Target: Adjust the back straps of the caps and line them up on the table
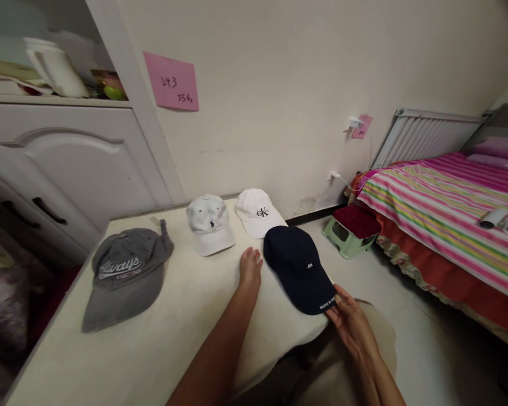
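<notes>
Currently, the right hand (350,324) has its grip clamped on the brim (305,290) of the navy cap (291,251) at the bench (195,316) edge, left hand (250,269) empty and loosely splayed beside it, so a slack pinch could probably drop it floorward.

Cream tabletop (195,316), grey "Always" baseball cap (129,282) at left, pale polo-emblem baseball cap (207,219) near back, white monogrammed baseball cap (250,207) beside it, navy white-lettered baseball cap (294,262) at right edge.
</notes>
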`<act>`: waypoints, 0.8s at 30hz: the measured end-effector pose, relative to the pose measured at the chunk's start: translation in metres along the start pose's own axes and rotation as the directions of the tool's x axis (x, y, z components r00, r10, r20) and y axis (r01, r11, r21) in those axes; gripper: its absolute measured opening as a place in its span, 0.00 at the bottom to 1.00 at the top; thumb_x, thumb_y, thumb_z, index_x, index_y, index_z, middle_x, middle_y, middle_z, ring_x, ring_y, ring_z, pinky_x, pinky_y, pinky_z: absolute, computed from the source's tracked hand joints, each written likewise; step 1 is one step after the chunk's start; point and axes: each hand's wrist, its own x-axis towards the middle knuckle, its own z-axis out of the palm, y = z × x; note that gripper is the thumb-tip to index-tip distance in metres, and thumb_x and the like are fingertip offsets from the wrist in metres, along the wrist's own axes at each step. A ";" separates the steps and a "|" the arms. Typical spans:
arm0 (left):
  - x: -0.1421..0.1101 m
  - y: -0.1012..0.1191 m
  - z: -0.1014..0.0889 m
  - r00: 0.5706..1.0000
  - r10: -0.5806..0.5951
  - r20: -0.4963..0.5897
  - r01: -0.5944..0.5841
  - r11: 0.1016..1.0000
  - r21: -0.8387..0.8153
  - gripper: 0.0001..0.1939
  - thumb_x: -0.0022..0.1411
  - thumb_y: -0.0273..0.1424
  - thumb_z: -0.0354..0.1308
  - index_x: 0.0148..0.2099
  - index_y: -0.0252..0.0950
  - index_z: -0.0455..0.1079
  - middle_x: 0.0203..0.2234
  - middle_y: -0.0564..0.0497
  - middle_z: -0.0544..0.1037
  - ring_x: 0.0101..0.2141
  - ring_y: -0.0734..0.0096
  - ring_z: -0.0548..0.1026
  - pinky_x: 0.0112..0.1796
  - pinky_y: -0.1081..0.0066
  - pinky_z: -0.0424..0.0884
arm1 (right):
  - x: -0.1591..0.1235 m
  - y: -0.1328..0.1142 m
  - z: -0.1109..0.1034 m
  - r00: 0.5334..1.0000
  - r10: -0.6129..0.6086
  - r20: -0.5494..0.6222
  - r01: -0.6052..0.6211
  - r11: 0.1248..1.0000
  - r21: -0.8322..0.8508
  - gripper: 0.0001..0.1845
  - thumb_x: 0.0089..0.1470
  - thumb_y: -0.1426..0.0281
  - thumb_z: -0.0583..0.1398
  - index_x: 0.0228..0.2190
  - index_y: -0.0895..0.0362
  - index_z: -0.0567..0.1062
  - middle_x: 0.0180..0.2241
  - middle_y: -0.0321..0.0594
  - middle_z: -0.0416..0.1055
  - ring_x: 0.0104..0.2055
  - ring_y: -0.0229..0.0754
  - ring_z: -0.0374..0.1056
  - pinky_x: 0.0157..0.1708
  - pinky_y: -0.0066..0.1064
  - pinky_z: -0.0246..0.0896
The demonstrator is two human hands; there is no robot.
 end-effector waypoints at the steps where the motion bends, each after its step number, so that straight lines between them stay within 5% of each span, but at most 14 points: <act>1: -0.010 -0.004 -0.003 0.997 -0.073 -0.004 0.073 0.997 -0.027 0.08 0.64 0.23 0.57 0.44 0.37 0.72 0.35 0.47 0.79 0.39 0.68 0.79 0.47 0.65 0.72 | 0.000 0.000 -0.001 1.000 0.006 0.003 -0.006 1.000 0.002 0.30 0.35 0.72 0.75 0.42 0.57 0.74 0.37 0.40 0.81 0.36 0.42 0.79 0.37 0.32 0.77; 6: -0.032 -0.016 0.007 0.949 -0.313 0.042 0.315 0.931 -0.183 0.05 0.65 0.27 0.56 0.40 0.34 0.73 0.31 0.45 0.81 0.34 0.63 0.81 0.43 0.64 0.76 | 0.000 0.004 -0.003 1.000 -0.004 0.015 0.005 1.000 -0.011 0.29 0.37 0.71 0.75 0.43 0.56 0.75 0.37 0.40 0.81 0.37 0.43 0.78 0.38 0.32 0.77; 12: -0.011 -0.010 0.030 0.938 -0.341 0.056 0.339 0.876 -0.343 0.13 0.67 0.25 0.53 0.51 0.34 0.73 0.33 0.47 0.83 0.42 0.65 0.81 0.52 0.67 0.72 | -0.001 0.009 0.002 0.997 -0.078 -0.004 0.078 0.997 -0.027 0.28 0.37 0.69 0.74 0.42 0.55 0.75 0.39 0.39 0.81 0.37 0.43 0.78 0.39 0.34 0.76; 24: 0.005 -0.013 0.021 0.951 -0.308 0.041 0.304 0.897 -0.319 0.16 0.63 0.27 0.57 0.52 0.34 0.73 0.40 0.43 0.84 0.50 0.56 0.78 0.55 0.59 0.70 | -0.001 0.011 0.004 0.991 -0.111 -0.078 0.098 0.983 -0.156 0.34 0.33 0.62 0.76 0.44 0.56 0.74 0.30 0.32 0.78 0.29 0.38 0.73 0.29 0.30 0.74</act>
